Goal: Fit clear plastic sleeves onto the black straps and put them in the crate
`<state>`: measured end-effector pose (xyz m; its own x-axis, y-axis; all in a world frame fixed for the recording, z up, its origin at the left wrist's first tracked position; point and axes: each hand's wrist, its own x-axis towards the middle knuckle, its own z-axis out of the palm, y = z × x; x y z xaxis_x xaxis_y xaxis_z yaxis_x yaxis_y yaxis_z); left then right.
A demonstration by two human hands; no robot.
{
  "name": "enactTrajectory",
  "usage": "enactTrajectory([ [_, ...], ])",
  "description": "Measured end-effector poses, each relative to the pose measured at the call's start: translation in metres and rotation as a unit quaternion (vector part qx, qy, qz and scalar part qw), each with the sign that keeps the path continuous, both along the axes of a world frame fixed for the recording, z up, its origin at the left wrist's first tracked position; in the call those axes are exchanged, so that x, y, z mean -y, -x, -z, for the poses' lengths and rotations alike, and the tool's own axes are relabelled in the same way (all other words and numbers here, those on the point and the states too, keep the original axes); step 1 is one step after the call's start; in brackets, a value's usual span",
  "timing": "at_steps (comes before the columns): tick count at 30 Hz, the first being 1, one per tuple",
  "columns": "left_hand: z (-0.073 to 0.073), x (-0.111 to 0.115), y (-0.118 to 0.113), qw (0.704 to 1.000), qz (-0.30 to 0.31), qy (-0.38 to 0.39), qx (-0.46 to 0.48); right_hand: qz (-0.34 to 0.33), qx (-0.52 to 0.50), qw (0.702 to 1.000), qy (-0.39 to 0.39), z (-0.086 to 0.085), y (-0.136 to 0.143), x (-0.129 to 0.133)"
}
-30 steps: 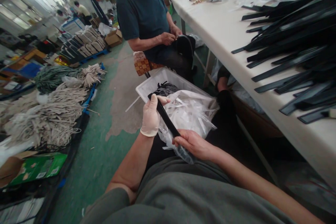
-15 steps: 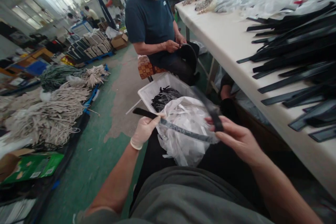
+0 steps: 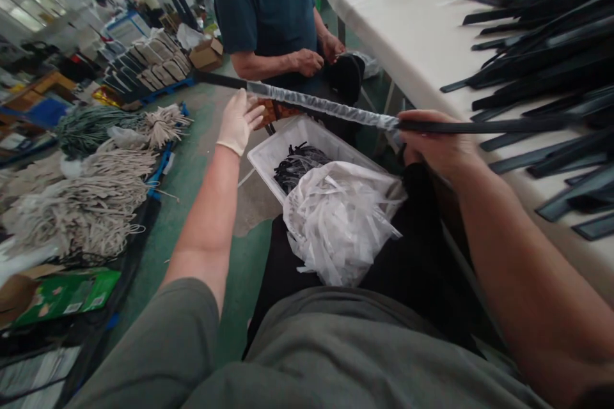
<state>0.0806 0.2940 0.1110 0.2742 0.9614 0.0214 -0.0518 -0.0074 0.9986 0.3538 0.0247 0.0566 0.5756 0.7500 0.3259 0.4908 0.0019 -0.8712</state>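
Observation:
A long black strap (image 3: pixel 484 126) stretches nearly level before me. A crinkled clear plastic sleeve (image 3: pixel 326 104) wraps its middle stretch, and bare black ends stick out on both sides. My right hand (image 3: pixel 429 147) is closed round the strap at the sleeve's right end. Below the strap's left part is my left hand (image 3: pixel 240 118) in a pale glove, fingers spread; whether its fingertips touch the strap I cannot tell. On my lap, a white plastic bag (image 3: pixel 336 217) holds clear strips. Beyond it, a white crate (image 3: pixel 268 163) contains a heap of black straps (image 3: pixel 300 166).
On the right, a pale table (image 3: pixel 407 57) carries many black straps (image 3: pixel 537 70), plastic bags and small metal fittings. A seated co-worker (image 3: pixel 268 13) handles something thin ahead. Bundles of beige cords (image 3: pixel 96 204) lie at left beside the green floor (image 3: pixel 153 255).
Both hands have risen and moved forward with the strap, which is now stretched out straight. My left hand's fingers have let go of their pinch and spread.

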Motion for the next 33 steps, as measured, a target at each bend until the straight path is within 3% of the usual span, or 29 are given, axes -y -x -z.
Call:
enactTrajectory([
  [3, 0.030, 0.002, -0.012, 0.996, -0.003, 0.009, -0.090, 0.011, 0.032, 0.988, 0.150, 0.024, -0.010, -0.010],
  [6, 0.075, 0.045, 0.002, 0.978, 0.072, 0.001, -0.194, 0.016, 0.043, 0.983, 0.175, 0.051, -0.008, 0.020],
  [8, 0.103, 0.089, 0.022, 0.939, 0.172, 0.002, -0.298, 0.007, 0.023, 0.979, 0.201, 0.071, -0.004, 0.050],
  [10, 0.124, 0.138, 0.047, 0.867, 0.263, -0.036, -0.421, 0.008, 0.001, 0.972, 0.234, 0.092, 0.003, 0.082],
  [12, 0.137, 0.185, 0.068, 0.789, 0.329, -0.078, -0.513, 0.018, -0.024, 0.968, 0.248, 0.110, 0.013, 0.110],
  [14, 0.143, 0.226, 0.082, 0.739, 0.383, -0.072, -0.550, 0.018, -0.050, 0.970, 0.237, 0.121, 0.026, 0.132],
  [16, 0.145, 0.256, 0.087, 0.706, 0.417, -0.054, -0.570, 0.011, -0.073, 0.974, 0.215, 0.124, 0.043, 0.147],
  [19, 0.144, 0.276, 0.083, 0.671, 0.423, -0.060, -0.606, -0.006, -0.076, 0.977, 0.199, 0.113, 0.073, 0.155],
  [21, 0.143, 0.279, 0.081, 0.670, 0.419, -0.064, -0.609, -0.076, -0.052, 0.969, 0.228, 0.099, 0.097, 0.150],
  [23, 0.143, 0.279, 0.082, 0.693, 0.411, -0.062, -0.589, -0.187, -0.005, 0.935, 0.300, 0.087, 0.122, 0.138],
  [25, 0.144, 0.281, 0.088, 0.734, 0.393, -0.043, -0.552, -0.271, 0.069, 0.877, 0.391, 0.081, 0.147, 0.121],
  [28, 0.147, 0.283, 0.099, 0.817, 0.339, 0.041, -0.464, -0.317, 0.139, 0.803, 0.485, 0.083, 0.178, 0.096],
  [30, 0.147, 0.283, 0.106, 0.859, 0.296, 0.118, -0.401, -0.320, 0.140, 0.795, 0.495, 0.088, 0.189, 0.085],
  [33, 0.144, 0.282, 0.112, 0.882, 0.269, 0.216, -0.322, -0.310, 0.117, 0.815, 0.476, 0.092, 0.189, 0.081],
])
